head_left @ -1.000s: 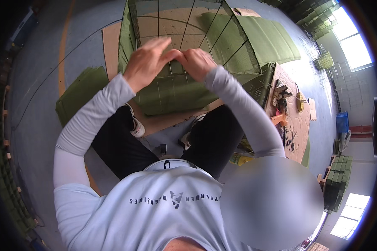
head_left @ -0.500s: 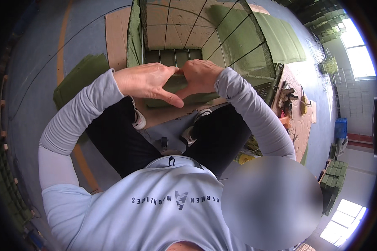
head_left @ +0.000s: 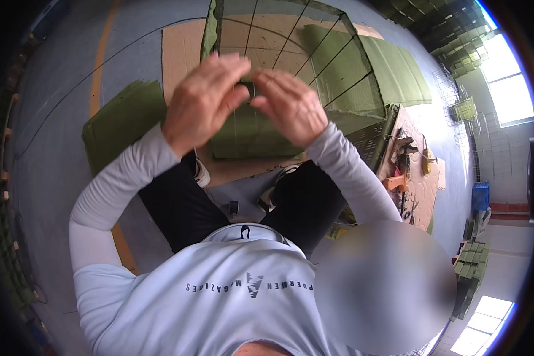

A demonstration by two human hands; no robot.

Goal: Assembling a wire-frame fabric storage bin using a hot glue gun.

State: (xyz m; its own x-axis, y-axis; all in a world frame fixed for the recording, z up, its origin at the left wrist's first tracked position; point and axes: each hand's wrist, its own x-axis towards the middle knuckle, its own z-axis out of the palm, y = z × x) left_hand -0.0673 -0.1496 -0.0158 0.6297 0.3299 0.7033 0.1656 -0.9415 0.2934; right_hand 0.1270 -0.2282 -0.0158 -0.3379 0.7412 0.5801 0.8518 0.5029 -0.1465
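Over a green-sided wire-frame box (head_left: 261, 137), left hand (head_left: 203, 102) and right hand (head_left: 293, 108) hovered just apart, fingers (head_left: 228, 70) released, slightly bent.

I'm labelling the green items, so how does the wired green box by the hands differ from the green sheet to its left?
The box stands up around a hollow; the sheet lies low and flat. The box has dark wires across it, while the sheet shows none. The box looks larger than the sheet. Both are green.
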